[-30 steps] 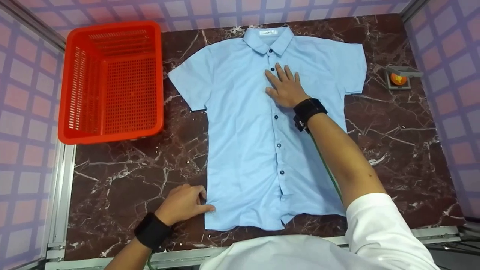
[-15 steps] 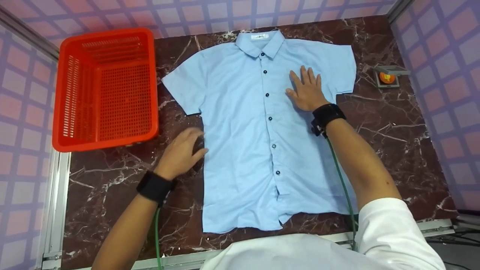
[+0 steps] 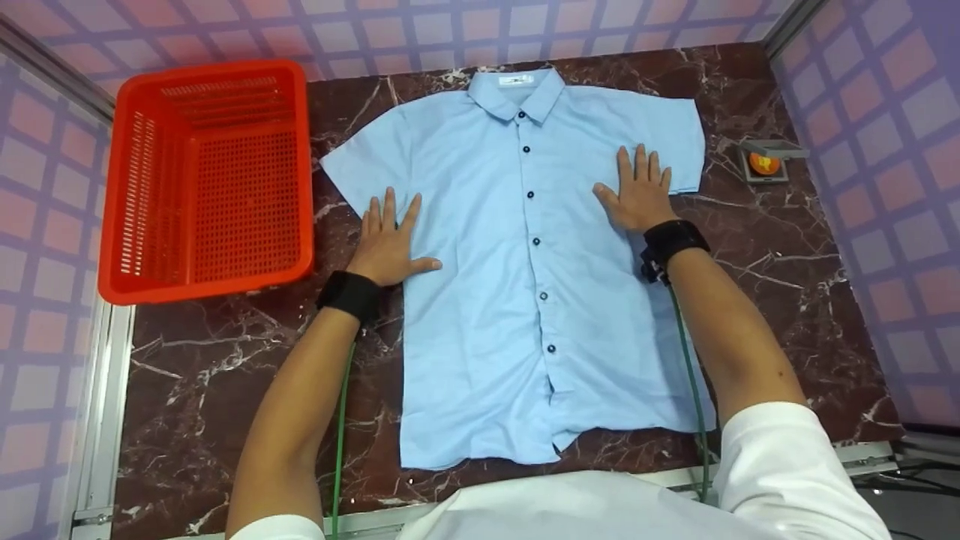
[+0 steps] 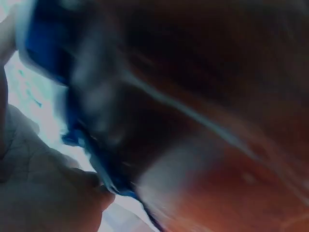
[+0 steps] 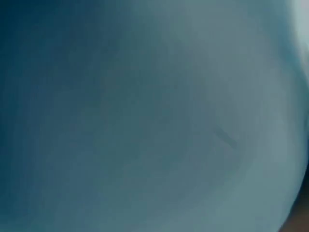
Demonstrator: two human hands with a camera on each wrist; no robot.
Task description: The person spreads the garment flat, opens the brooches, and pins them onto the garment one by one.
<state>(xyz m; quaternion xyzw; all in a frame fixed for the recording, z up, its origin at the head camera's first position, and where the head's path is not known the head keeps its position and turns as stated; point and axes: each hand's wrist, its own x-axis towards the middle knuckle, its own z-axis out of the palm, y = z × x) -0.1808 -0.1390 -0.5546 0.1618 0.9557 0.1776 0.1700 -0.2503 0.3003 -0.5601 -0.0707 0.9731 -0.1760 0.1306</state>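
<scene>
I see the light-blue, short-sleeved cloth shirt [image 3: 480, 300] lying front-up on the dark red, white-veined worktop [image 3: 202, 405]; the left hand [image 3: 388, 247] and right hand [image 3: 637, 196], splayed wide, holding nothing, rest along its opposite sides, probably steadying it flat.

On the counter [image 3: 772, 315] we find the shirt [image 3: 480, 292] at the middle, collar [image 3: 541, 96] toward the back edge; left of it, the basket [image 3: 247, 210] in the back left corner; right of it, the case [image 3: 781, 150] near the right edge, with a disc [image 3: 763, 163] inside.
</scene>
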